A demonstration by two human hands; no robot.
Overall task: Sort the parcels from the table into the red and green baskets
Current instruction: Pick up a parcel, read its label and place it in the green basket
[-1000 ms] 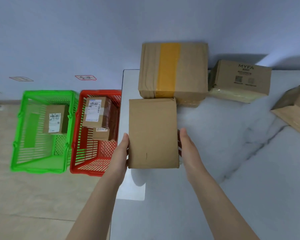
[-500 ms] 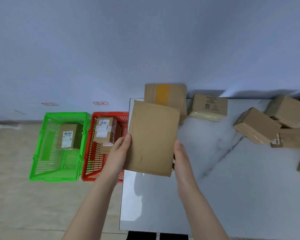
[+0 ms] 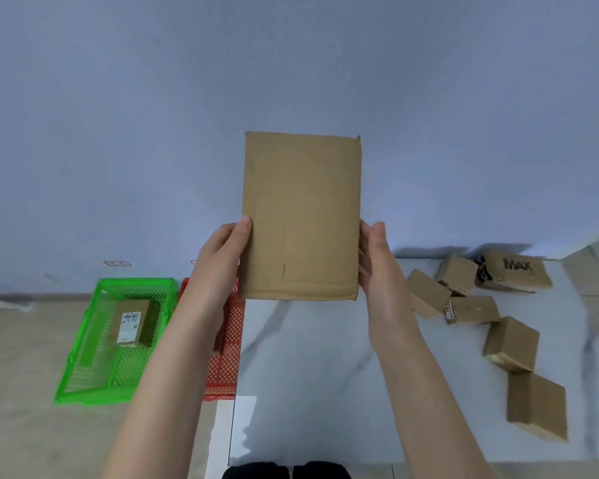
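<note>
While held upright at frame centre, above surface (image 3: 325,375), flat brown parcel (image 3: 301,216) is gripped at lower side edges, left hand (image 3: 222,257) and right hand (image 3: 377,264) each curled round one edge. Judged light, thin and fairly stiff, so edge grip is best kept. Green basket (image 3: 135,281) and red basket (image 3: 230,340) are seen lower left.

Both forearms are standing raised, extended forward. Left grip (image 3: 222,257) and right grip (image 3: 376,264) are clasping opposite side edges of the flat parcel (image 3: 301,216), thumbs pointing up, fingers hidden behind it.
</note>
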